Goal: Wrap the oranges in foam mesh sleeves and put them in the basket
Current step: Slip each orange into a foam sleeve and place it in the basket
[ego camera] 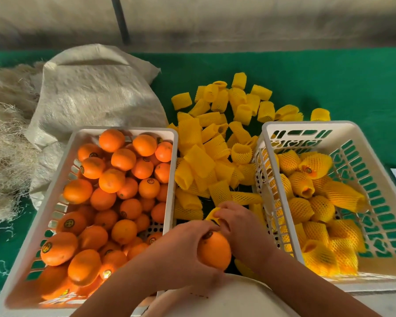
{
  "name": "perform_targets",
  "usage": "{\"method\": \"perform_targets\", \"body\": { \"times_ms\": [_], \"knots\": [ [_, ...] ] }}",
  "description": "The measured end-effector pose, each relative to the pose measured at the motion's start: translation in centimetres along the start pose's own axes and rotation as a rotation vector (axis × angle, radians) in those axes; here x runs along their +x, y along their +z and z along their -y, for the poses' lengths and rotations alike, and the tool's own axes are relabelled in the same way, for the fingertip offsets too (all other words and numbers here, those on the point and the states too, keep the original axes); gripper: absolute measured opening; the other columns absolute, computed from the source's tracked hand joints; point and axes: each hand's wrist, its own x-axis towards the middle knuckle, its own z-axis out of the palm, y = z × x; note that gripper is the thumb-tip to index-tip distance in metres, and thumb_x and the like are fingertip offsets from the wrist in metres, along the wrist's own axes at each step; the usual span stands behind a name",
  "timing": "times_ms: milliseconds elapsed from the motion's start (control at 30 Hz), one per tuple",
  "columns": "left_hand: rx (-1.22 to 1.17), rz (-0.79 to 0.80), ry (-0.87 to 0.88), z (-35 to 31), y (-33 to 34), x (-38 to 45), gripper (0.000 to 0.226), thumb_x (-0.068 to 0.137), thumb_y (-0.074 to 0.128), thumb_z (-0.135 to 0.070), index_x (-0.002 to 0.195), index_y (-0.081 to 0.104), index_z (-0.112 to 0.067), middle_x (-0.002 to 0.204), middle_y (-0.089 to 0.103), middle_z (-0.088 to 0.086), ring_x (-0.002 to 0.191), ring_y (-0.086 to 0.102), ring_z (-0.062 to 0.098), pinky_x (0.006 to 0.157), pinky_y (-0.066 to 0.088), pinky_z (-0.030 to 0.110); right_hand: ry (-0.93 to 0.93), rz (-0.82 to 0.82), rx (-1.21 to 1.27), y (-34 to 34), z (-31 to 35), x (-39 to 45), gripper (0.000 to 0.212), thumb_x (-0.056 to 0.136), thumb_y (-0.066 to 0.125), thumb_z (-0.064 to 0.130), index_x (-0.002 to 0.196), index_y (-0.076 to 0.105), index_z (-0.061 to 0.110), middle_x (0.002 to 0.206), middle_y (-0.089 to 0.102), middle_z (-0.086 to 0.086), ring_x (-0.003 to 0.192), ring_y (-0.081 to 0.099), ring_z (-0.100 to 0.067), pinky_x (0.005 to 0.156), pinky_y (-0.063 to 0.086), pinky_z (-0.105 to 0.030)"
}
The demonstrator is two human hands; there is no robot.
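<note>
2 bare forearms come into the picture from the bottom edge, each ending in a bare hand: the left hand and the right hand. no sleeves, cuffs or gloves cover them as far as the frame reaches. no ring, watch or bracelet shows on either wrist or on the fingers that can be seen. the fingers are short and rounded; nails are too blurred to judge. below the arms a pale cream garment covers the person's lap, with a few small dark specks on it.

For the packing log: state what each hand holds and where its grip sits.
Left hand grips a bare orange around its top. Right hand pinches a yellow foam sleeve at its edge.
</note>
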Motion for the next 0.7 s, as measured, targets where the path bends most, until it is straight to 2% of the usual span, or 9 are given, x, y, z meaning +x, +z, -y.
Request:
{"method": "perform_targets", "body": {
  "times_ms": [100,200,267,333,400,467,533,600,700],
  "knots": [
    [0.242,0.092,-0.077,0.0,0.3,1.2,0.095,0.064,0.073,-0.081,0.146,0.032,-0.054,0.135,0.049,-0.028,0.109,0.048,0.002,0.085,0.041,0.023,-0.059,0.064,-0.071,-0.4,0.3,-0.4,0.023,0.095,0.067,0.011,0.113,0.074,0.021,0.133,0.055,0.0,0.1,0.063,-0.013,0.078,0.05,-0.019],
    [0.27,0.145,-0.19,-0.2,1.0,2.3,0.086,0.059,0.071,-0.078,0.134,0.044,-0.045,0.122,0.058,-0.017,0.099,0.055,0.007,0.083,0.051,0.028,-0.091,0.139,-0.109,-0.8,0.3,-1.0,0.027,0.091,0.071,0.008,0.113,0.074,0.025,0.148,0.042,0.0,0.111,0.062,-0.015,0.082,0.047,-0.017],
    [0.145,0.148,-0.25,0.0,1.0,3.1,0.073,0.059,0.075,-0.071,0.122,0.052,-0.043,0.109,0.061,-0.015,0.092,0.06,0.009,0.082,0.06,0.033,-0.095,0.179,-0.12,-1.2,0.2,-1.1,0.027,0.091,0.07,0.008,0.112,0.074,0.025,0.155,0.035,0.001,0.118,0.06,-0.017,0.087,0.049,-0.021],
    [-0.148,0.13,-0.329,0.3,0.7,3.6,0.065,0.06,0.081,-0.062,0.116,0.056,-0.042,0.11,0.063,-0.008,0.091,0.068,0.015,0.074,0.064,0.032,-0.076,0.217,-0.162,-1.2,0.0,-1.3,0.027,0.089,0.074,0.012,0.113,0.073,0.022,0.157,0.034,-0.002,0.125,0.057,-0.02,0.095,0.05,-0.027],
    [-0.471,0.078,-0.385,0.5,0.3,3.5,0.061,0.058,0.085,-0.059,0.111,0.059,-0.042,0.112,0.066,0.002,0.088,0.073,0.02,0.067,0.062,0.026,0.005,0.237,-0.157,-1.0,-0.3,-1.8,0.044,0.086,0.077,0.012,0.126,0.065,0.022,0.158,0.031,-0.002,0.124,0.057,-0.02,0.096,0.049,-0.026],
    [-0.783,0.031,-0.407,0.4,0.0,3.1,0.066,0.057,0.089,-0.059,0.113,0.061,-0.038,0.111,0.068,0.01,0.084,0.075,0.023,0.068,0.06,0.028,0.096,0.247,-0.106,-0.6,-0.4,-2.1,0.061,0.084,0.075,0.006,0.137,0.053,0.027,0.158,0.022,0.002,0.107,0.063,-0.019,0.085,0.052,-0.024],
    [-1.043,-0.033,-0.391,-0.1,0.1,3.1,0.068,0.065,0.092,-0.057,0.118,0.062,-0.027,0.104,0.072,0.014,0.077,0.075,0.023,0.067,0.059,0.031,0.141,0.238,-0.005,-0.1,-0.1,-2.3,0.066,0.085,0.07,0.004,0.139,0.045,0.032,0.154,0.019,0.005,0.086,0.062,-0.017,0.071,0.052,-0.022],
    [-1.096,-0.14,-0.374,-0.7,0.7,3.4,0.068,0.069,0.089,-0.059,0.12,0.064,-0.022,0.105,0.07,0.015,0.073,0.073,0.021,0.066,0.059,0.032,0.167,0.197,0.091,0.1,0.2,-2.4,0.068,0.085,0.068,0.007,0.141,0.039,0.035,0.152,0.02,0.007,0.084,0.061,-0.018,0.069,0.052,-0.022],
    [-0.897,-0.298,-0.356,-0.8,1.5,3.7,0.079,0.062,0.087,-0.065,0.127,0.059,-0.03,0.11,0.07,0.006,0.078,0.077,0.018,0.065,0.062,0.031,0.217,0.115,0.19,-0.2,0.3,-2.5,0.07,0.087,0.068,0.013,0.147,0.036,0.031,0.154,0.018,0.011,0.102,0.061,-0.023,0.081,0.055,-0.024]
  ]
}}
